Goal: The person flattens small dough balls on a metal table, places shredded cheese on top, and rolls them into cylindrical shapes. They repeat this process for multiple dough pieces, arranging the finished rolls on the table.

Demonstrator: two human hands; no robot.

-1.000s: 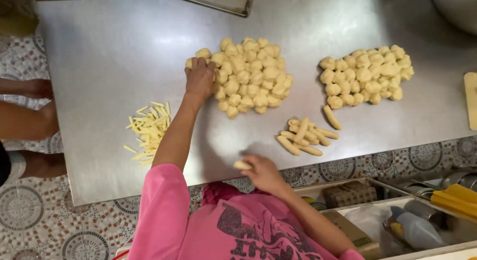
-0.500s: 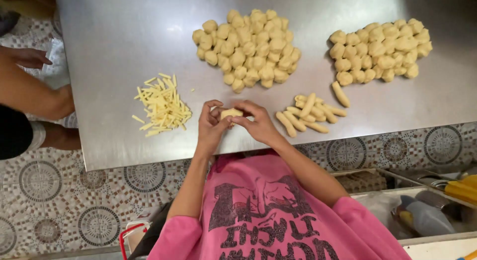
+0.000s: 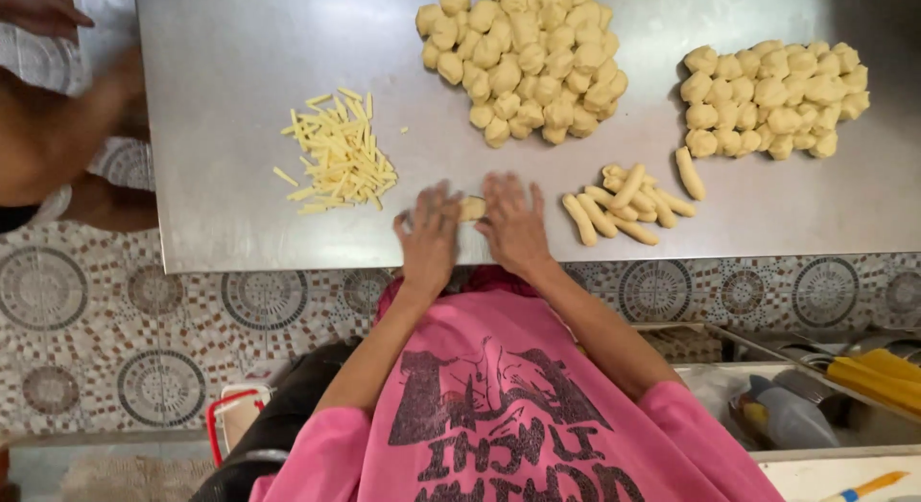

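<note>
Where half a second ago both hands were lifted a little with the dough lump pinched between the fingertips, they have now come down flat on the steel table (image 3: 240, 42), and the piece of dough (image 3: 471, 209) lies on the metal between them near the front edge, only a pale sliver of it showing. That suggests the shaping has gone from the air to the tabletop, the lump being rolled under the palms into a stick like those already lying in the heap of rolled dough sticks (image 3: 624, 203) just to the right. The left hand (image 3: 429, 235) lies palm down, fingers spread and stretched forward, its edge touching the dough; the right hand (image 3: 512, 224) mirrors it, fingers splayed and flat, pressing from the other side, so neither hand is closed around anything. Both forearms run straight back to the pink shirt (image 3: 499, 416), elbows tucked in. Farther up the table sit a big pile of dough balls (image 3: 523, 61) and a second pile (image 3: 772, 99) to the right, with a scatter of thin yellow strips (image 3: 338, 155) on the left. Another person's arm (image 3: 58, 128) shows, blurred, at the far left edge
</note>
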